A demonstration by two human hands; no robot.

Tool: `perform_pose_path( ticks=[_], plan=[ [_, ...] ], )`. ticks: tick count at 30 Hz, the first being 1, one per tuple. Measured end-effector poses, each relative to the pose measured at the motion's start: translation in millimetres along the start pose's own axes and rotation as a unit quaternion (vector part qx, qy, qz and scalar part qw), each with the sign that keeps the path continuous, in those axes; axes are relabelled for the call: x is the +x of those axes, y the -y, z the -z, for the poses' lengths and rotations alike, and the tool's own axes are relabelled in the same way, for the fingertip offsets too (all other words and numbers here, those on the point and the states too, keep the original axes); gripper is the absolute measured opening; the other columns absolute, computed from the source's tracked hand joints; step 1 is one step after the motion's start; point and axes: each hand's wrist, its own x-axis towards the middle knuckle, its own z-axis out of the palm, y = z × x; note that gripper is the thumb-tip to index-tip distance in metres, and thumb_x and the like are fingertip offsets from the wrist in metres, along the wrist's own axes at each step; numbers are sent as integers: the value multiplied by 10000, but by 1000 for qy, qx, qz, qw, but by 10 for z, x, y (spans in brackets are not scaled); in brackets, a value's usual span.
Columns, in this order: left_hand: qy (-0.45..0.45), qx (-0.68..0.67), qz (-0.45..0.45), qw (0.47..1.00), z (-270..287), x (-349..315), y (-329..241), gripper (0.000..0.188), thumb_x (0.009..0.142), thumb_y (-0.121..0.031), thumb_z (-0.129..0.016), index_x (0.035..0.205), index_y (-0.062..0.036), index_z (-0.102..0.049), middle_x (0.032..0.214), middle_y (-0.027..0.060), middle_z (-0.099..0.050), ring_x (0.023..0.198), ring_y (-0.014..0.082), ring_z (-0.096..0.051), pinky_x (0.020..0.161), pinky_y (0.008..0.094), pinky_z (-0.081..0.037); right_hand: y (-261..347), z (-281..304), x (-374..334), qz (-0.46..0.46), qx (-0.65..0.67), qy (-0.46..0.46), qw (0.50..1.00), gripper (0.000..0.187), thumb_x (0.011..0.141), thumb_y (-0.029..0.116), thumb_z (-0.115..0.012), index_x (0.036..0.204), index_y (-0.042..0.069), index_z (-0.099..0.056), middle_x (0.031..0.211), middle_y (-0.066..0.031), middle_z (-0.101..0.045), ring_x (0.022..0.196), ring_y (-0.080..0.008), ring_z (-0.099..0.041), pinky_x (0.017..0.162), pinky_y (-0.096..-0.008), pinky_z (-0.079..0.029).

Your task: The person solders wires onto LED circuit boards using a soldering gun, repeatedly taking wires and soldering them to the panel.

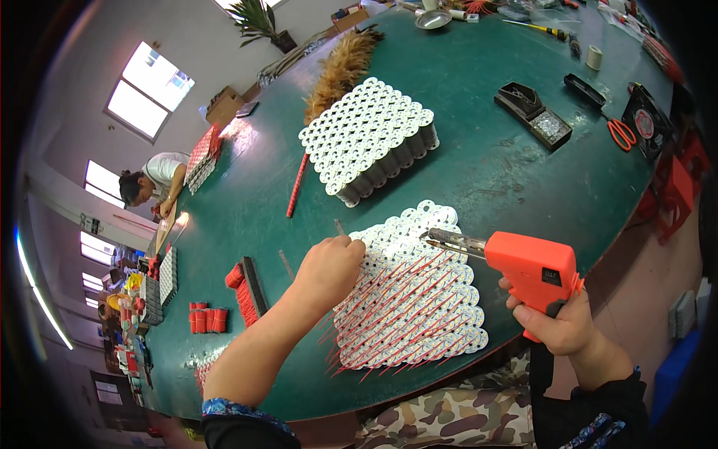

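Note:
My right hand (559, 326) is wrapped round the handle of a red soldering gun (532, 268), whose tip points left over a block of round cells (458, 329). White discs cover the block's top, and several thin red wires lie slantwise across it. At the block's far left edge my left hand (327, 271) is closed, its fingertips pressed together. Whatever it pinches is hidden. Beyond it stands a second block of cells (366, 131) with a white top and grey sides.
On the green table (479, 127) are a feather duster (345, 63), a black tray (535, 120), orange-handled scissors (621, 135), a black fan (649, 116) and red wire bundles (208, 319). Another person (161, 179) works at the far left beside a red-and-white block (202, 159).

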Motion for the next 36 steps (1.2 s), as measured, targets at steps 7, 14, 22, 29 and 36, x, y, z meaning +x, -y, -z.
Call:
perform_pose_path(
  ticks=[7, 14, 22, 29, 36],
  plan=[
    [-90, -194, 58, 975, 101, -99, 157, 144, 815, -18, -671, 956, -15, -700, 853, 161, -691, 762, 268, -690, 705, 359, -548, 84, -51, -2, -16, 41, -39, 998, 411, 867, -20, -682, 1268, -15, -592, 1164, -102, -697, 975, -114, -661, 887, -297, -537],
    [-52, -577, 174, 796, 176, -146, 146, 126, 843, 22, -732, 963, 12, -695, 882, 43, -715, 748, 115, -665, 685, 253, -527, -14, -182, 333, -72, 192, -46, 978, 357, 1015, 173, -612, 1297, -27, -526, 1110, -162, -693, 903, -188, -696, 821, -346, -581],
    [28, -725, 124, 677, 278, -132, -554, 160, 822, 39, -773, 942, 2, -673, 870, 53, -705, 764, 119, -660, 693, 262, -529, -14, -643, 823, -113, 39, -36, 992, 567, 850, 117, -767, 1309, -18, -463, 976, -67, -682, 909, -127, -647, 832, -305, -521],
    [2, -720, 98, 687, 101, -115, -773, 160, 864, 2, -766, 950, -10, -632, 879, 55, -694, 767, 112, -651, 702, 266, -528, -5, -724, 789, -144, -30, -35, 989, 557, 852, 91, -734, 1324, -3, -455, 951, -74, -668, 887, -147, -647, 818, -338, -528],
    [3, -703, 103, 704, 104, -148, -855, 190, 891, -31, -774, 973, -11, -604, 875, 67, -705, 798, 130, -689, 713, 269, -560, 6, -745, 711, -157, 61, -66, 983, 389, 840, 34, -766, 1146, 7, -527, 953, -48, -638, 821, -109, -621, 727, -277, -512]
  ],
)
